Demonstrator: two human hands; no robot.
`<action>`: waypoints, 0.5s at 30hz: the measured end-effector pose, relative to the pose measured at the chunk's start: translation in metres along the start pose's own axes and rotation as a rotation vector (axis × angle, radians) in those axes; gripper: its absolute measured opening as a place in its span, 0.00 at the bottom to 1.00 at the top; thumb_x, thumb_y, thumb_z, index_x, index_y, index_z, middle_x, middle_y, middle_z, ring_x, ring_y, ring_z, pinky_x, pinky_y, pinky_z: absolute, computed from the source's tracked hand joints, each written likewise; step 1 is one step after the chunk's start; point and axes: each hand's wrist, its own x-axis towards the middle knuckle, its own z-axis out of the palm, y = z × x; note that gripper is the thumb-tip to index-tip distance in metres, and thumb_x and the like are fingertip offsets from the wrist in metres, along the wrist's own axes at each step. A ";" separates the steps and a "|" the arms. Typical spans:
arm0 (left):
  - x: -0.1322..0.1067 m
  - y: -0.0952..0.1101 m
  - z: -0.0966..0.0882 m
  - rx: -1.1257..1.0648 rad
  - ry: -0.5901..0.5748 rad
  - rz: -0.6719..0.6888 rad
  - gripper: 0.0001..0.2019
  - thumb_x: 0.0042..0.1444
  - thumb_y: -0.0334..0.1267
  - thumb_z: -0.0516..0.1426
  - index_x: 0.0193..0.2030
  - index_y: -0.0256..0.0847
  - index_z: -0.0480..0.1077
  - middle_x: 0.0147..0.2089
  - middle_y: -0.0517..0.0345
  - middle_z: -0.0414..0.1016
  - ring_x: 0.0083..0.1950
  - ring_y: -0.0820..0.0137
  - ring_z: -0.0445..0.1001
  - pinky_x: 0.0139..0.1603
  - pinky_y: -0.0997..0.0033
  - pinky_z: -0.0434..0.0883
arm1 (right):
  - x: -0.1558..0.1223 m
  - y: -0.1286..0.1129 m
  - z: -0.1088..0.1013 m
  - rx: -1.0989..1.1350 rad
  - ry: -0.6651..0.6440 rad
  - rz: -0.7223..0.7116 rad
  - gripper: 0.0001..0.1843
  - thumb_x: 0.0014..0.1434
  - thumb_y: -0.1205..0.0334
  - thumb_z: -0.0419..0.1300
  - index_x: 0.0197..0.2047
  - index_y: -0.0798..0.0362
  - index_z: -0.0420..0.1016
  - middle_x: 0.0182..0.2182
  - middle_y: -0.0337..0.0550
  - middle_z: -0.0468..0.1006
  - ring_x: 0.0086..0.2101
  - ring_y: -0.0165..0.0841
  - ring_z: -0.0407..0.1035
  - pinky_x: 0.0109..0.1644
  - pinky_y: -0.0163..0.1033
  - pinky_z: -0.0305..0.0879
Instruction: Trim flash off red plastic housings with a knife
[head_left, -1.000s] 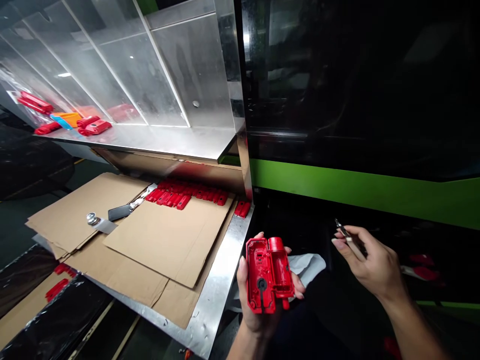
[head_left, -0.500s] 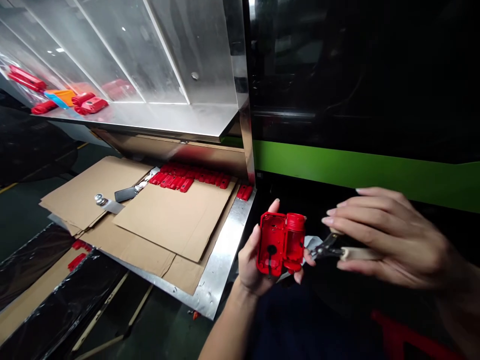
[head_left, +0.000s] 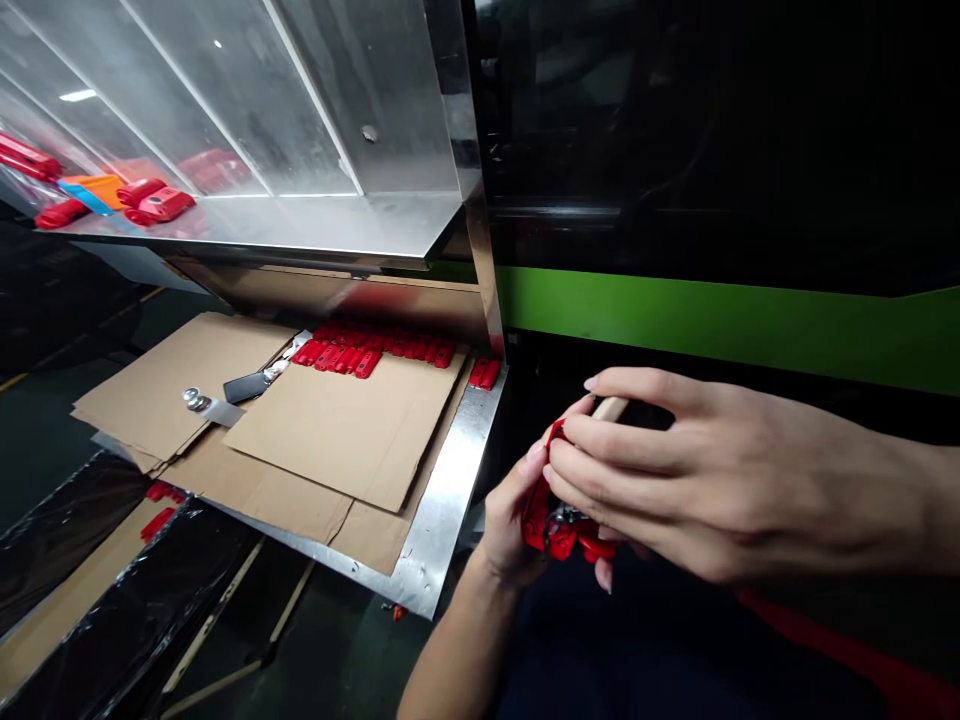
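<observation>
While the left hand (head_left: 510,525) grips a red plastic case (head_left: 555,541) from its left side and underneath, the right hand (head_left: 712,480) comes across from the other side, its back toward the head camera and its fingers bent around a pair of pliers (head_left: 611,408). The case thus lies between the two hands, which meet over it; its lower end shows, but the right fingers cover most of the upper part. One pale handle of the pliers pokes out near the uppermost right finger, and dark metal shows by the lower part of the case; whether it bites on anything cannot be told. Left fingertips peep out below the case. Well apart on the left, a metal surface (head_left: 450,500) carries sheets of cardboard (head_left: 352,430), with rows of red parts (head_left: 345,358) along the back and a dark phone (head_left: 247,387).
</observation>
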 end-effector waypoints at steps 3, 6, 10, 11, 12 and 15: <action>-0.001 0.000 -0.001 -0.015 -0.001 -0.012 0.26 0.67 0.49 0.50 0.69 0.45 0.61 0.70 0.48 0.62 0.40 0.62 0.80 0.29 0.73 0.76 | 0.001 -0.002 0.003 0.024 0.005 -0.002 0.18 0.66 0.67 0.49 0.51 0.60 0.78 0.47 0.48 0.79 0.47 0.41 0.71 0.58 0.57 0.67; -0.001 0.000 -0.002 -0.012 0.026 -0.017 0.28 0.64 0.50 0.53 0.68 0.42 0.62 0.68 0.46 0.64 0.42 0.59 0.80 0.30 0.70 0.77 | 0.002 -0.002 0.006 0.042 0.024 0.002 0.18 0.67 0.65 0.49 0.51 0.60 0.78 0.47 0.48 0.79 0.47 0.41 0.71 0.57 0.58 0.67; 0.001 -0.001 -0.004 0.004 0.060 0.002 0.29 0.63 0.50 0.54 0.66 0.36 0.64 0.64 0.42 0.69 0.48 0.53 0.79 0.37 0.65 0.78 | 0.003 -0.002 0.006 0.044 0.032 -0.007 0.19 0.68 0.64 0.48 0.50 0.60 0.79 0.46 0.48 0.80 0.46 0.41 0.71 0.56 0.58 0.67; 0.001 -0.001 -0.005 0.000 0.056 -0.001 0.29 0.63 0.50 0.54 0.66 0.36 0.64 0.63 0.42 0.71 0.48 0.53 0.79 0.38 0.64 0.78 | 0.003 -0.002 0.007 0.045 0.032 -0.008 0.19 0.68 0.63 0.48 0.49 0.60 0.79 0.46 0.48 0.80 0.46 0.41 0.71 0.56 0.57 0.67; 0.001 -0.001 -0.005 -0.004 0.050 -0.006 0.29 0.63 0.50 0.54 0.66 0.36 0.64 0.62 0.42 0.71 0.47 0.53 0.79 0.38 0.64 0.78 | 0.004 -0.002 0.006 0.047 0.034 -0.008 0.19 0.68 0.63 0.48 0.49 0.60 0.79 0.46 0.48 0.80 0.46 0.41 0.71 0.56 0.57 0.67; 0.001 -0.001 -0.007 -0.027 0.022 -0.024 0.30 0.63 0.51 0.55 0.68 0.38 0.62 0.62 0.41 0.71 0.39 0.58 0.80 0.33 0.65 0.77 | 0.004 -0.001 0.006 0.044 0.035 -0.015 0.19 0.68 0.63 0.48 0.48 0.59 0.80 0.45 0.48 0.80 0.45 0.40 0.71 0.54 0.57 0.67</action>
